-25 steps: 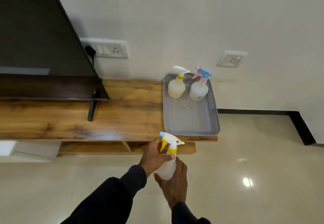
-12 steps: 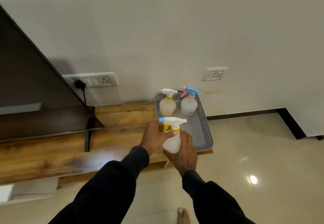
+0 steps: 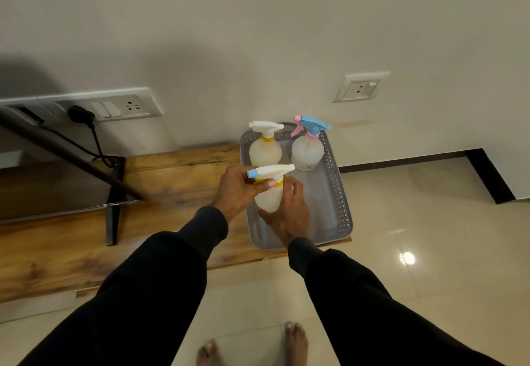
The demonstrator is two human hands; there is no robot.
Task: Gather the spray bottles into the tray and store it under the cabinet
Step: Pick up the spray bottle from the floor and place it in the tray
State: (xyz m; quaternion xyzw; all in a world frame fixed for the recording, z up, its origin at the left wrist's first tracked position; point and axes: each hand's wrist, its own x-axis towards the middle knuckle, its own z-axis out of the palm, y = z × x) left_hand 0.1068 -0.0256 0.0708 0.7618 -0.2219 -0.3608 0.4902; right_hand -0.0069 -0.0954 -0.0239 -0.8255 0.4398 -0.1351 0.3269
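Observation:
A grey perforated tray [image 3: 337, 193] lies on the right end of the wooden cabinet top [image 3: 177, 176]. At its far end stand a yellowish bottle with a white trigger [image 3: 264, 150] and a white bottle with a blue and pink trigger [image 3: 308, 147]. Over the tray's left half I hold a third spray bottle [image 3: 269, 193], white trigger with a blue nozzle and yellow collar. My left hand [image 3: 233, 190] grips its neck below the trigger. My right hand [image 3: 289, 216] cups its body and base. Whether its base touches the tray is hidden.
A dark TV [image 3: 54, 176] on a black stand [image 3: 113, 216] fills the cabinet's left part, its cable running to a wall socket panel [image 3: 114, 106]. A second socket [image 3: 360, 87] is on the wall at right. Glossy tiled floor [image 3: 415, 236] and my bare feet [image 3: 295, 342] lie below.
Both hands carried the third bottle forward from in front of the cabinet edge to over the tray's left half. The view came closer and tilted down.

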